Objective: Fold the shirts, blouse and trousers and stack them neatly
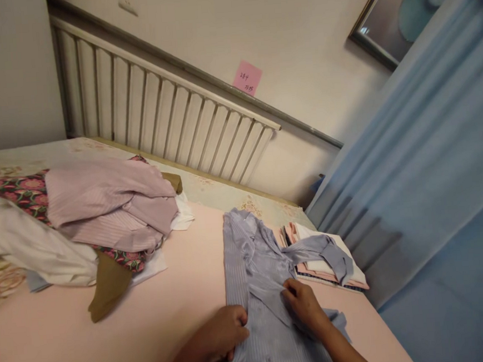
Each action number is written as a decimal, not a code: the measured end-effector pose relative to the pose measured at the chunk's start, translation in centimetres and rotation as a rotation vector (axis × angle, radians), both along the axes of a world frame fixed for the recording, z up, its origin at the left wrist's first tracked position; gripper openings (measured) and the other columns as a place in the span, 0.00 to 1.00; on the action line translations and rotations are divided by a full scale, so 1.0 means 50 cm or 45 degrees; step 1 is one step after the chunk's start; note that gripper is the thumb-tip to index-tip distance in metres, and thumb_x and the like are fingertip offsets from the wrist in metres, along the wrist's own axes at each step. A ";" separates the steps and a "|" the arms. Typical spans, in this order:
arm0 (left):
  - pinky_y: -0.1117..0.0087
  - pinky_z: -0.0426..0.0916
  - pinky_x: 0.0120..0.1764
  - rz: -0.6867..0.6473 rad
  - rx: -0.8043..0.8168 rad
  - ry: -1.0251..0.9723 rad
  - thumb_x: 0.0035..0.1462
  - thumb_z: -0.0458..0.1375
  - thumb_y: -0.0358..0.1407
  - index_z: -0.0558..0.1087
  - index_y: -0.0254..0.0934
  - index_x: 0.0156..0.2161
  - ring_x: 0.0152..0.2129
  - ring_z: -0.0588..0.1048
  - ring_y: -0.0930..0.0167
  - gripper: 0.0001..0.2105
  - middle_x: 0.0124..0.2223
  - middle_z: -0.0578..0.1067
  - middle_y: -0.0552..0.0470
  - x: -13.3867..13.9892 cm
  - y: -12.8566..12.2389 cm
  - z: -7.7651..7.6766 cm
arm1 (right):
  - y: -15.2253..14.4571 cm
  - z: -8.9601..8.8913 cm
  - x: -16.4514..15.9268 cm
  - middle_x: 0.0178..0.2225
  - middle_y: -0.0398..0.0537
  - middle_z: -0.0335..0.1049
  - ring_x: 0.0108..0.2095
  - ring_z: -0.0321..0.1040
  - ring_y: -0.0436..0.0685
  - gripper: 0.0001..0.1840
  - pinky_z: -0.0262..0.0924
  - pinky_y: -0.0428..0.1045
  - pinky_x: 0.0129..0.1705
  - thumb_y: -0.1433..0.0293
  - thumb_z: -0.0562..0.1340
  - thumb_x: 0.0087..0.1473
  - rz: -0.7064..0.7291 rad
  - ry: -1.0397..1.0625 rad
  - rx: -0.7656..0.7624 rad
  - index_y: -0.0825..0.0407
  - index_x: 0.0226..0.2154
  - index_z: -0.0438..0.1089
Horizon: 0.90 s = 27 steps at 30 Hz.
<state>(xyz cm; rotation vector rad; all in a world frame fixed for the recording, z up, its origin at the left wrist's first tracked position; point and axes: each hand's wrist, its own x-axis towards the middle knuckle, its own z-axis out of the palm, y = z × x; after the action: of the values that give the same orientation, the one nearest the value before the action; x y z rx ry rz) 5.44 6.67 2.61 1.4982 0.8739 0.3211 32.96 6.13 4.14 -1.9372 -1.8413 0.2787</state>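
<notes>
My left hand (226,335) is curled nearly closed, thumb and fingers seeming to pinch the left edge of the blue shirt (274,332); my right hand (305,308), fingers drawn together, appears to have a bit of its right side. The shirt lies beneath and between them on the pink surface (184,302). Thin cloth like this, I'd judge, wants light, even tension from both hands, its creases eased outward. Its long axis runs away from me, collar end beyond my hands, lower part towards me, buttons up. One sleeve trails over the folded stack (315,266) beyond my right hand; a loose clothes pile (109,197) lies beyond my left.
</notes>
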 end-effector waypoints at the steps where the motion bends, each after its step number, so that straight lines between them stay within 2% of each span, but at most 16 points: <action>1: 0.77 0.47 0.15 -0.004 -0.001 0.001 0.44 0.52 0.31 0.62 0.40 0.31 0.10 0.59 0.78 0.06 0.19 0.59 0.63 0.000 0.001 -0.003 | 0.006 0.006 0.017 0.22 0.43 0.64 0.27 0.63 0.56 0.07 0.53 0.47 0.31 0.64 0.53 0.47 -0.056 0.027 0.035 0.48 0.22 0.61; 6: 0.76 0.49 0.16 -0.001 0.010 0.023 0.43 0.53 0.31 0.63 0.40 0.32 0.10 0.61 0.78 0.07 0.19 0.59 0.63 0.002 0.004 -0.015 | 0.032 0.031 0.101 0.21 0.43 0.65 0.26 0.64 0.57 0.11 0.54 0.49 0.30 0.59 0.52 0.45 -0.292 0.006 0.190 0.47 0.22 0.62; 10: 0.77 0.47 0.15 0.008 0.002 0.004 0.44 0.52 0.31 0.62 0.40 0.31 0.10 0.60 0.78 0.06 0.19 0.59 0.63 0.004 0.003 -0.012 | 0.038 0.022 0.149 0.22 0.46 0.69 0.27 0.67 0.59 0.10 0.55 0.50 0.31 0.61 0.52 0.46 -0.445 -0.108 0.197 0.47 0.23 0.65; 13: 0.77 0.45 0.14 0.025 -0.010 0.021 0.44 0.52 0.30 0.62 0.40 0.30 0.09 0.58 0.78 0.06 0.17 0.58 0.64 0.005 0.002 -0.005 | 0.034 0.015 0.155 0.26 0.51 0.73 0.31 0.70 0.60 0.11 0.58 0.50 0.34 0.64 0.52 0.48 -0.521 -0.209 0.148 0.49 0.27 0.68; 15: 0.78 0.44 0.13 0.033 -0.017 0.051 0.44 0.52 0.30 0.62 0.40 0.30 0.08 0.57 0.79 0.05 0.17 0.57 0.64 0.006 0.002 -0.003 | 0.026 0.017 0.134 0.31 0.55 0.74 0.36 0.70 0.61 0.12 0.59 0.51 0.38 0.66 0.53 0.49 -0.487 -0.276 0.203 0.51 0.31 0.71; 18: 0.78 0.45 0.13 0.036 -0.013 0.034 0.44 0.52 0.30 0.62 0.40 0.30 0.08 0.59 0.79 0.05 0.18 0.59 0.64 0.007 0.004 -0.004 | 0.005 0.033 0.057 0.38 0.57 0.73 0.41 0.69 0.61 0.15 0.59 0.52 0.45 0.67 0.54 0.52 -0.278 -0.226 0.352 0.54 0.38 0.71; 19: 0.78 0.46 0.13 0.035 -0.007 0.019 0.45 0.52 0.30 0.63 0.40 0.31 0.09 0.59 0.79 0.05 0.19 0.59 0.63 0.008 0.005 -0.005 | -0.008 0.040 0.021 0.38 0.55 0.73 0.40 0.69 0.60 0.15 0.60 0.51 0.44 0.66 0.54 0.53 -0.192 -0.142 0.335 0.54 0.39 0.71; 22: 0.78 0.47 0.13 0.038 0.009 0.016 0.46 0.52 0.32 0.64 0.40 0.32 0.10 0.60 0.78 0.05 0.18 0.60 0.63 0.010 0.005 -0.008 | -0.061 0.069 -0.099 0.32 0.47 0.73 0.33 0.69 0.56 0.11 0.61 0.48 0.38 0.69 0.54 0.55 0.166 0.115 0.086 0.51 0.37 0.71; 24: 0.77 0.47 0.13 0.028 -0.006 0.047 0.48 0.51 0.34 0.65 0.40 0.34 0.10 0.60 0.77 0.06 0.16 0.61 0.63 0.011 0.005 -0.009 | -0.102 0.088 -0.175 0.30 0.44 0.71 0.32 0.68 0.53 0.09 0.61 0.46 0.37 0.72 0.55 0.56 0.411 0.207 -0.041 0.50 0.34 0.71; 27: 0.76 0.49 0.14 -0.016 -0.037 0.006 0.53 0.48 0.38 0.67 0.39 0.33 0.10 0.59 0.76 0.08 0.16 0.61 0.61 0.010 0.005 -0.008 | -0.151 0.109 -0.257 0.38 0.43 0.72 0.41 0.68 0.52 0.13 0.60 0.46 0.46 0.77 0.55 0.55 0.696 0.293 -0.142 0.47 0.39 0.71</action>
<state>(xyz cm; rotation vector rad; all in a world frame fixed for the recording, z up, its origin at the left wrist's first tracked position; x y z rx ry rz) 5.92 6.90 2.19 1.4778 0.8689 0.2947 20.10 -1.43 9.59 -1.3566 -2.1945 0.7539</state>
